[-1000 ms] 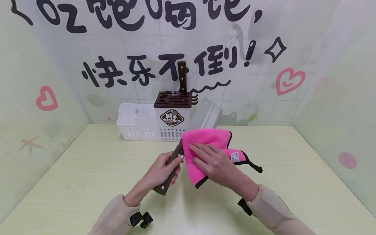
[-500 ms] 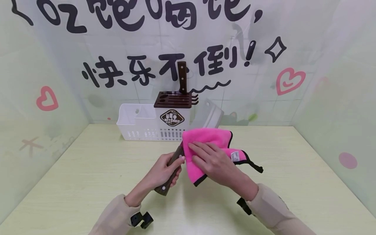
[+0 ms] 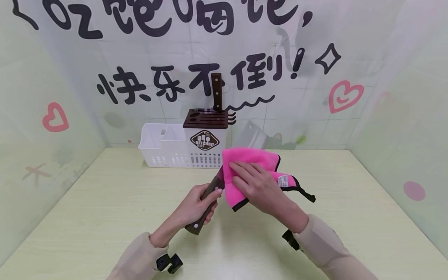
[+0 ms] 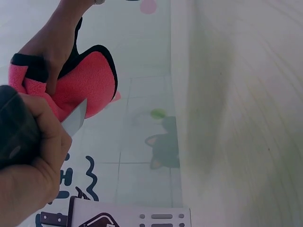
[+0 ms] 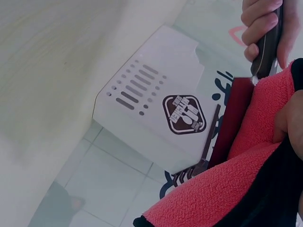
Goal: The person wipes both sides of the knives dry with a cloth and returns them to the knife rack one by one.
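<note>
My left hand (image 3: 194, 205) grips the dark wooden handle (image 3: 213, 188) of a broad-bladed knife, raised over the table. A pink cloth (image 3: 252, 156) with black edging is folded over the blade, and my right hand (image 3: 259, 189) holds it there, thumb out of sight. Above the cloth the pale upper end of the blade (image 3: 252, 134) shows. In the left wrist view a corner of the blade (image 4: 75, 118) sticks out beside the cloth (image 4: 94, 80). The right wrist view shows the blade's face (image 5: 234, 118) with a red tint beside the cloth (image 5: 265, 104).
A white perforated holder (image 3: 168, 153) stands at the back of the table (image 3: 105, 202), against the wall. Its brown slotted top (image 3: 204, 119) carries an upright knife with a brown handle (image 3: 217, 91), and dark prongs stick out at its right side.
My right hand and the cloth have moved slightly up and to the right, baring a little more blade near the handle. The left hand has shifted slightly right with the knife, still gripping it.
</note>
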The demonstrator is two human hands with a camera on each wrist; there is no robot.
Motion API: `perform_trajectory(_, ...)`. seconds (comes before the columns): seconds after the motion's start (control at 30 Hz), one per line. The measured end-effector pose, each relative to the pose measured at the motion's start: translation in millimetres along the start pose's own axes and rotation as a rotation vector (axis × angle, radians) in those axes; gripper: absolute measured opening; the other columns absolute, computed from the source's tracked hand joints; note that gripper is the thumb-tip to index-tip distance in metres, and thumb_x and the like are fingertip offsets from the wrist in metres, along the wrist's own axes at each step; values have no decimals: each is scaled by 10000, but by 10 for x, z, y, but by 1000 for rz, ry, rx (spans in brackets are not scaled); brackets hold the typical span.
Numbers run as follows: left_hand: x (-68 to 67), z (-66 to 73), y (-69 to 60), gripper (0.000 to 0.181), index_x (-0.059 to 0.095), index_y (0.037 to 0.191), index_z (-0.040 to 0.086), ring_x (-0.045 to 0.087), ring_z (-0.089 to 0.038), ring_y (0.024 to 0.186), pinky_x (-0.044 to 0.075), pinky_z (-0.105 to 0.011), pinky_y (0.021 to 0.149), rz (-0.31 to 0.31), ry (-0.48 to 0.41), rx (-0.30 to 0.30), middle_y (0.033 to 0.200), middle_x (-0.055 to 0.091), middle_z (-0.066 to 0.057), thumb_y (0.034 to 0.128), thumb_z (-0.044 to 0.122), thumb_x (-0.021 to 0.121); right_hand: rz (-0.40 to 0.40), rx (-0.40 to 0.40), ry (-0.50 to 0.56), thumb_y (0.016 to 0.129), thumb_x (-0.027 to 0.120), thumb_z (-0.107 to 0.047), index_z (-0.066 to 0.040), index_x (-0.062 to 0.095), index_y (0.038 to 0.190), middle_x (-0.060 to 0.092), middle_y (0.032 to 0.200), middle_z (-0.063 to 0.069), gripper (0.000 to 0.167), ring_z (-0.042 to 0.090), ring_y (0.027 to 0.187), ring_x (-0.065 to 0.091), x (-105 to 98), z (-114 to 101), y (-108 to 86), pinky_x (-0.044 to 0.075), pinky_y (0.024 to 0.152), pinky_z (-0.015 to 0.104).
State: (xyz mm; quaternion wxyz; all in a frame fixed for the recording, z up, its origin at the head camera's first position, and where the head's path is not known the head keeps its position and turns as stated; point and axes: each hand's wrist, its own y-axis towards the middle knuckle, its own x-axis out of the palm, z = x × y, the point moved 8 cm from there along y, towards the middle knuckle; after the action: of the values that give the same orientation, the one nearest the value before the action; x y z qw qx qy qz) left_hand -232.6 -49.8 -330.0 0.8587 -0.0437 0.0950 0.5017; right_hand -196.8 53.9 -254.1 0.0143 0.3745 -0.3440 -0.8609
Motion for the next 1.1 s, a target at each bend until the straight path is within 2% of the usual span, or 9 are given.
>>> perform_trajectory(0.2, 10, -17, 0, 308, 458, 905, -29, 444, -124, 403, 425, -267, 366, -4, 17, -3, 578, 468, -51, 932, 278, 465, 6, 43, 13, 676, 773, -119, -42, 613, 924, 585, 1147, 128, 306, 251, 1068, 544, 22, 144, -18, 460, 876, 346)
perform_trajectory(0.4, 23, -29, -11, 322, 462, 913, -30, 448, -124, 406, 433, -273, 370, -13, 20, -9, 581, 472, -48, 929, 291, 467, 23, 85, 54, 683, 761, -80, -34, 626, 933, 591, 1131, 135, 288, 262, 1053, 549, 41, 280, -49, 460, 875, 358)
perform_trajectory(0.63, 25, -36, -25, 309, 463, 905, -30, 452, -126, 407, 439, -284, 369, -28, 34, -3, 585, 473, -52, 928, 278, 473, 27, 126, 99, 677, 760, -56, -21, 635, 917, 594, 1121, 149, 273, 276, 1048, 554, 73, 395, -96, 456, 879, 378)
perform_trajectory(1.1, 9, -27, -42, 308, 463, 903, -33, 449, -130, 397, 436, -304, 357, -41, 43, 15, 586, 474, -58, 930, 274, 471, 53, 220, 154, 601, 810, -52, 3, 619, 887, 599, 1084, 173, 349, 307, 1025, 558, 120, 673, -123, 457, 872, 399)
